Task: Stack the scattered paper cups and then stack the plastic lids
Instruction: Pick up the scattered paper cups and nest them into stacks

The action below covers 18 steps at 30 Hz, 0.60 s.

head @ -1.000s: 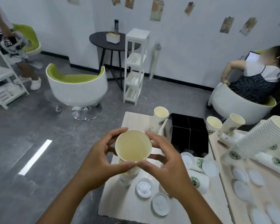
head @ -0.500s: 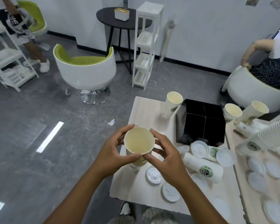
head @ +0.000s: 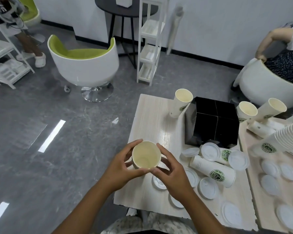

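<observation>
Two hands: the left hand (head: 123, 168) and right hand (head: 172, 173) both curl round one cup (head: 146, 155), fingers clamped on its rim and wall from either side.
Change: a second ago the cup was held up above the bench (head: 152, 119); now it is lower, its mouth near the wood, and the lower cup seen under it then no longer shows.
Meaning: by my judgement the held cup is being pushed down onto the one beneath, so this pair is about nested; I cannot tell whether its base rests on the bench.
Pose: both forearms come in from the near edge and meet at the cup; thumbs lie on the near side of the rim, fingers reach round the far side, wrists about level.
Cup position: upright, mouth up, at the left part of the bench.
Loose cups: one upright cup (head: 182, 103) leans by the black box (head: 211, 124); two lying cups (head: 213, 171) are on their sides to the right, well apart from the hands.
Lids: several lids (head: 208, 187) lie flat and unstacked near the right hand; one is partly hidden under it.
Remaining: more cups to gather, then all the lids.
</observation>
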Each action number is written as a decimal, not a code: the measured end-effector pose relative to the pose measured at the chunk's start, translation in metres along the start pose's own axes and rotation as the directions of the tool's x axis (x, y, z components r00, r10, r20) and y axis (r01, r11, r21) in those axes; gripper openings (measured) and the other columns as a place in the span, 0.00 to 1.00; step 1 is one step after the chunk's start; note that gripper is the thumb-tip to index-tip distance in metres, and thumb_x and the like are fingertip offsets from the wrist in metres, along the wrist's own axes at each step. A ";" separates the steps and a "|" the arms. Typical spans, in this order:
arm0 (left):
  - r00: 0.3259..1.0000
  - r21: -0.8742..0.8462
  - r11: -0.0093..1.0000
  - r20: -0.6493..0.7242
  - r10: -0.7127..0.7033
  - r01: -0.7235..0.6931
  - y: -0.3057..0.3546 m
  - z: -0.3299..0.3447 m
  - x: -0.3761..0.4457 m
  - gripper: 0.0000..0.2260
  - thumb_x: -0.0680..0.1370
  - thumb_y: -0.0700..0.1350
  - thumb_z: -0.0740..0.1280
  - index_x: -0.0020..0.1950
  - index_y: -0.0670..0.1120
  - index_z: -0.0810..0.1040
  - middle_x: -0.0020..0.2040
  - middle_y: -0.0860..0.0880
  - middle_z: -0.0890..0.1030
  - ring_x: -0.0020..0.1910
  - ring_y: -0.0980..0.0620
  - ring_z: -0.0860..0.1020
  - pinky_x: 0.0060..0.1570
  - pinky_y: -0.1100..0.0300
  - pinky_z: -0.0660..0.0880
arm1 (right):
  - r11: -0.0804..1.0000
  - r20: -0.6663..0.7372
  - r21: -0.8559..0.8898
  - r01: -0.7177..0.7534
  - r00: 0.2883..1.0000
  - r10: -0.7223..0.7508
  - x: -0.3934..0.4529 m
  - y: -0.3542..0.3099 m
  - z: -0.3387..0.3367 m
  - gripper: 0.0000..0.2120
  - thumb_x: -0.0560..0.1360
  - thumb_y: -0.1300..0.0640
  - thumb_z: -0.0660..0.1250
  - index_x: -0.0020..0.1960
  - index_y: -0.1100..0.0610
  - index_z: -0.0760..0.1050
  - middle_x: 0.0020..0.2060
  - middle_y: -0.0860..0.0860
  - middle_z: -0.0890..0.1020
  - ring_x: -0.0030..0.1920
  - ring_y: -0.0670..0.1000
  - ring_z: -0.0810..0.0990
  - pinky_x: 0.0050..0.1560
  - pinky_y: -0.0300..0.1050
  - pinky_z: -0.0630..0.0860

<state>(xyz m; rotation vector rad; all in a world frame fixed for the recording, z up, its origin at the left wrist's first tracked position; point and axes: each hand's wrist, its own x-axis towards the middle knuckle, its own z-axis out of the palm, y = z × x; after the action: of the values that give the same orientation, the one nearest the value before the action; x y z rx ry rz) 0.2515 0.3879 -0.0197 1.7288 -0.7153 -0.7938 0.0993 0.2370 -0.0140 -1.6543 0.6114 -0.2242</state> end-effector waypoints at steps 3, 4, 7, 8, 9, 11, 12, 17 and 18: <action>1.000 0.007 1.000 0.012 0.013 -0.013 0.010 0.008 0.014 0.39 0.69 0.47 0.83 0.74 0.64 0.69 0.71 0.66 0.74 0.71 0.62 0.73 0.69 0.56 0.75 | 0.999 -0.030 0.032 0.005 1.000 -0.005 0.004 -0.004 -0.014 0.34 0.75 0.54 0.78 0.75 0.36 0.69 0.73 0.37 0.73 0.73 0.44 0.73 0.66 0.49 0.79; 1.000 0.008 1.000 0.022 0.020 -0.021 0.016 0.013 0.021 0.39 0.69 0.47 0.83 0.75 0.63 0.69 0.71 0.66 0.74 0.71 0.62 0.73 0.69 0.56 0.75 | 0.999 -0.046 0.035 0.004 0.999 -0.003 0.006 -0.004 -0.022 0.34 0.75 0.54 0.78 0.75 0.37 0.69 0.73 0.38 0.73 0.73 0.45 0.73 0.66 0.48 0.79; 0.997 0.004 0.999 0.065 0.031 -0.032 0.029 0.034 0.047 0.39 0.69 0.47 0.84 0.75 0.63 0.69 0.71 0.65 0.74 0.71 0.61 0.73 0.69 0.54 0.76 | 0.999 -0.089 0.031 -0.014 0.996 0.017 0.012 -0.004 -0.049 0.34 0.75 0.57 0.77 0.76 0.41 0.68 0.72 0.38 0.75 0.71 0.43 0.75 0.62 0.39 0.79; 0.997 -0.002 1.000 0.075 0.028 -0.028 0.031 0.042 0.055 0.39 0.69 0.47 0.84 0.74 0.63 0.70 0.70 0.65 0.75 0.71 0.60 0.74 0.69 0.53 0.76 | 1.000 -0.101 0.019 -0.020 0.995 0.021 0.014 -0.004 -0.059 0.34 0.75 0.58 0.77 0.76 0.41 0.68 0.72 0.39 0.75 0.70 0.42 0.75 0.60 0.35 0.78; 0.996 -0.005 1.000 0.082 0.021 -0.021 0.033 0.048 0.062 0.39 0.68 0.47 0.84 0.74 0.63 0.70 0.70 0.65 0.75 0.70 0.60 0.74 0.69 0.52 0.76 | 1.000 -0.107 0.010 -0.029 0.994 0.030 0.016 -0.005 -0.067 0.34 0.76 0.59 0.76 0.76 0.42 0.68 0.72 0.39 0.75 0.70 0.41 0.76 0.59 0.33 0.77; 0.996 0.002 1.000 0.094 0.008 -0.008 0.034 0.059 0.072 0.40 0.68 0.48 0.84 0.74 0.64 0.70 0.70 0.64 0.75 0.71 0.59 0.74 0.68 0.52 0.77 | 0.999 -0.099 0.004 -0.050 0.994 0.050 0.020 -0.004 -0.082 0.34 0.76 0.60 0.76 0.76 0.43 0.68 0.72 0.39 0.75 0.68 0.39 0.76 0.57 0.31 0.76; 0.995 0.005 1.000 0.097 0.004 -0.004 0.034 0.062 0.075 0.40 0.68 0.48 0.84 0.74 0.63 0.70 0.70 0.64 0.76 0.71 0.59 0.74 0.68 0.52 0.77 | 0.998 -0.089 0.006 -0.058 0.994 0.058 0.022 -0.004 -0.087 0.34 0.76 0.60 0.76 0.76 0.43 0.68 0.72 0.39 0.75 0.68 0.37 0.76 0.57 0.31 0.77; 0.997 0.026 1.000 0.072 -0.005 0.003 0.042 0.070 0.082 0.39 0.67 0.49 0.84 0.74 0.63 0.70 0.69 0.67 0.76 0.70 0.62 0.74 0.65 0.56 0.78 | 0.997 -0.061 0.034 -0.065 0.996 0.067 0.034 0.004 -0.099 0.33 0.76 0.59 0.77 0.76 0.42 0.69 0.72 0.38 0.74 0.68 0.37 0.75 0.56 0.34 0.79; 0.997 0.044 0.999 0.071 -0.010 0.007 0.044 0.071 0.083 0.39 0.67 0.49 0.84 0.74 0.63 0.70 0.69 0.67 0.75 0.70 0.62 0.74 0.65 0.56 0.78 | 0.997 -0.053 0.040 -0.069 0.996 0.071 0.036 0.005 -0.102 0.33 0.76 0.59 0.77 0.75 0.42 0.69 0.71 0.38 0.74 0.68 0.38 0.75 0.56 0.34 0.78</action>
<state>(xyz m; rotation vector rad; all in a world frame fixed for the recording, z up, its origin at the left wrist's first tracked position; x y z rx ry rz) 0.2417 0.2713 -0.0071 1.7513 -0.7792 -0.8554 0.0792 0.1313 -0.0072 -1.5912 0.7013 -0.2297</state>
